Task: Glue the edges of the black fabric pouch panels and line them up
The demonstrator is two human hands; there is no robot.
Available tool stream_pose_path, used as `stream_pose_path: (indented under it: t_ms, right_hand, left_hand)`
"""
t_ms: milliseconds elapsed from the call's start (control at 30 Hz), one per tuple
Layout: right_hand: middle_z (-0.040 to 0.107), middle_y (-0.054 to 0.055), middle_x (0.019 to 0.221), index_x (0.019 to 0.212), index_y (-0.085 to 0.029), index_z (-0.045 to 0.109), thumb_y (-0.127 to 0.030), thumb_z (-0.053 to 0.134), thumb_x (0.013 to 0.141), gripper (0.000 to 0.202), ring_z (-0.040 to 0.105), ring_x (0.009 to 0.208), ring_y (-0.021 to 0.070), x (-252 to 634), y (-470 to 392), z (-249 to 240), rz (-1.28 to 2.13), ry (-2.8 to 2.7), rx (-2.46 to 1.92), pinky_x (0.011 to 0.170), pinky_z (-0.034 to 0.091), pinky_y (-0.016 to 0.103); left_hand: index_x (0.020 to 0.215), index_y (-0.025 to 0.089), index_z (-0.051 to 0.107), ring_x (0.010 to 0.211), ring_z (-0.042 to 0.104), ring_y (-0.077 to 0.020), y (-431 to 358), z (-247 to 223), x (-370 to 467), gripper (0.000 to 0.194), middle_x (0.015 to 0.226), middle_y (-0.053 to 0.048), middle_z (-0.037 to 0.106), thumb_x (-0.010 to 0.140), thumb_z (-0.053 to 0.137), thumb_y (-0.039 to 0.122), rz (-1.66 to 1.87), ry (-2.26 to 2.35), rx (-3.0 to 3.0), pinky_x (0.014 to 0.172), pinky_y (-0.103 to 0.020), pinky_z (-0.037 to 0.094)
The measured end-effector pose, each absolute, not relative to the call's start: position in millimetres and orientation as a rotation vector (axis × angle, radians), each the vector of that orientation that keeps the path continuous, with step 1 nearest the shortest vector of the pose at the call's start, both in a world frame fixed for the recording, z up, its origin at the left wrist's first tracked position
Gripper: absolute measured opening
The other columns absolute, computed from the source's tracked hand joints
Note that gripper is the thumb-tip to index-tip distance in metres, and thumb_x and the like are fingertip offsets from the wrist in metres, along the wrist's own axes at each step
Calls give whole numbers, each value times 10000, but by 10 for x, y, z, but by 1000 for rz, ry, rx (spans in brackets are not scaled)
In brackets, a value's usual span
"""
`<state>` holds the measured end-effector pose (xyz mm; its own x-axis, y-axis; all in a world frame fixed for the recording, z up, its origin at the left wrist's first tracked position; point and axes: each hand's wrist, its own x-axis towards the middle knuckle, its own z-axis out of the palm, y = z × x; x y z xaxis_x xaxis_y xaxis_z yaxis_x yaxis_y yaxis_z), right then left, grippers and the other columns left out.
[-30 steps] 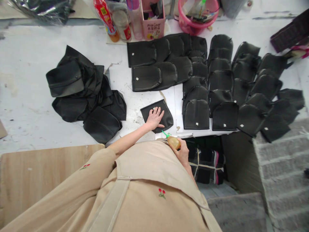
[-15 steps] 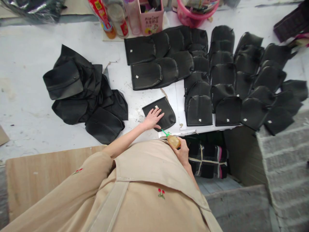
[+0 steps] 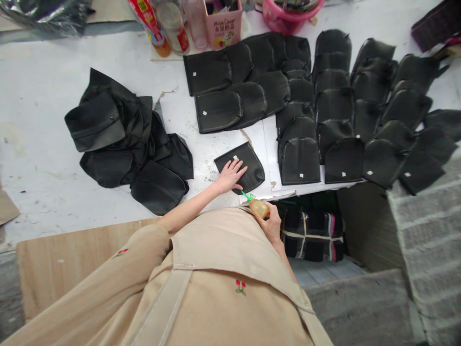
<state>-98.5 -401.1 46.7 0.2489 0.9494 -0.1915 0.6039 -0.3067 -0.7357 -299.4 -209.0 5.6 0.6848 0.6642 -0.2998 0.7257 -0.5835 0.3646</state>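
Observation:
My left hand (image 3: 230, 177) lies flat, fingers spread, on a black fabric piece (image 3: 255, 166) with one rounded end and a small white tag near its straight edge. In my right hand (image 3: 272, 222) is a squeeze bottle (image 3: 259, 208) of amber liquid, probably glue, with a thin green nozzle. The nozzle tip meets the lower edge of the black piece, close to my left thumb; whether any liquid comes out is too small to see. Rows of similar black pieces (image 3: 301, 162) overlap to the right and behind. At the left sits a loose heap of black fabric (image 3: 118, 134).
Along the back stand a glass jar (image 3: 173, 28), a red-and-yellow bottle (image 3: 151, 26), a pink box (image 3: 223, 26) and a pink basket (image 3: 288, 17). Below the table's front edge lies a tied dark bundle (image 3: 312, 236). Grey ribbed fabric (image 3: 428, 240) covers the right side.
The view has shifted slightly. Both hands, the black piece and the bottle keep nearly the same places relative to each other.

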Motion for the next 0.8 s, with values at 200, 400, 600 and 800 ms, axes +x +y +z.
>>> stream_pose_path:
  t_ms: [200,400,600,800]
  right_hand:
    - [670,92,1093,1192,-216,627,-554,710,826,505,638,988,258,-945,-4021,507,957,-1401,-1968,826,550,395]
    - [683,86,1114,1150,-218,619,-511,809,727,548,665,978,263,-903,-4022,612,1099,-1041,-1966,804,575,398]
    - [692,53,1006,1075,-203,583,-458,870,639,581,687,846,243,-807,-3967,613,1127,-473,-1840,610,606,357]
    - [678,39,999,1064,-204,576,-437,874,635,572,678,794,208,-647,-3861,686,985,-389,-1807,565,607,328]
  left_hand:
    - [1519,149,409,1498,264,-375,-2075,43,-3018,959,1590,-224,351,733,828,503,-163,1062,2457,1211,-520,198]
    - [1515,152,417,1461,311,-385,-2078,47,-3023,927,1573,-218,380,759,801,526,-148,1071,2495,1174,-510,249]
    - [1497,158,433,1332,429,-386,-2112,158,-2904,829,1535,-210,419,820,745,521,-180,1252,2423,1049,-485,384]
    - [1466,140,436,1221,527,-345,-2114,253,-2547,775,1444,-229,459,853,707,529,-225,1503,2213,918,-381,485]
